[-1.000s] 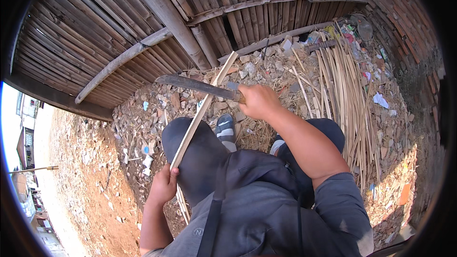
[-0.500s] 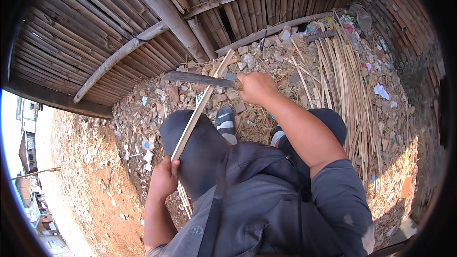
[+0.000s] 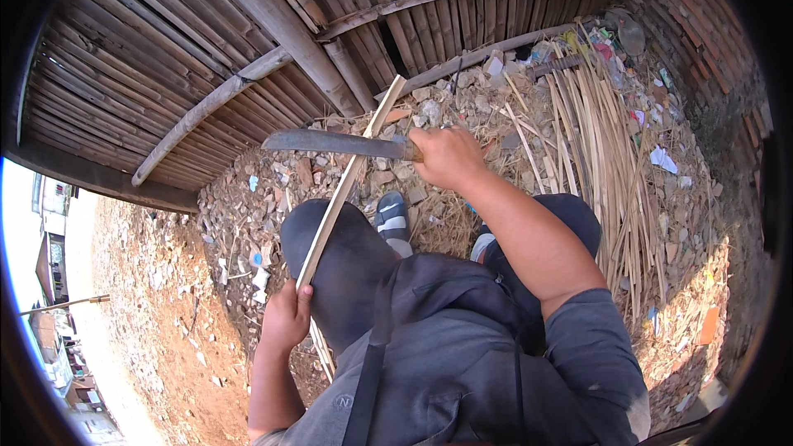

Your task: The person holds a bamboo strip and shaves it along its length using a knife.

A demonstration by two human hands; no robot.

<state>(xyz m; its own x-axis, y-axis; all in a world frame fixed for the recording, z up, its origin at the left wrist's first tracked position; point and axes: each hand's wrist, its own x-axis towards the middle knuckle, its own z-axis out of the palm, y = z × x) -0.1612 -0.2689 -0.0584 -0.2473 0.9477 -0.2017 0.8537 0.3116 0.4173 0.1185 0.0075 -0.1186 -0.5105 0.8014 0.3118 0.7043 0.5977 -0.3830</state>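
Observation:
My left hand (image 3: 286, 314) is closed round the lower end of a long, pale bamboo strip (image 3: 332, 213), which slants up and away across my left knee. In my right hand (image 3: 448, 157) is the handle of a machete (image 3: 330, 144). Its broad dark blade points left and crosses the strip in its upper part. Whether the edge bites into the strip or only rests against it, I cannot tell. The strip's far end rises past the blade toward the bamboo wall.
A pile of split bamboo strips (image 3: 607, 165) lies on the ground to my right. Rubble and litter (image 3: 285, 173) cover the ground ahead. Beyond stands a bamboo-slat wall (image 3: 198, 58) with poles; a brick wall (image 3: 694, 25) is at the right. My sandalled foot (image 3: 391, 213) is between my knees.
The machete blade shows broader now and its tip sits slightly further left and lower. The strip's far end has risen a little, while both hands keep their grip.

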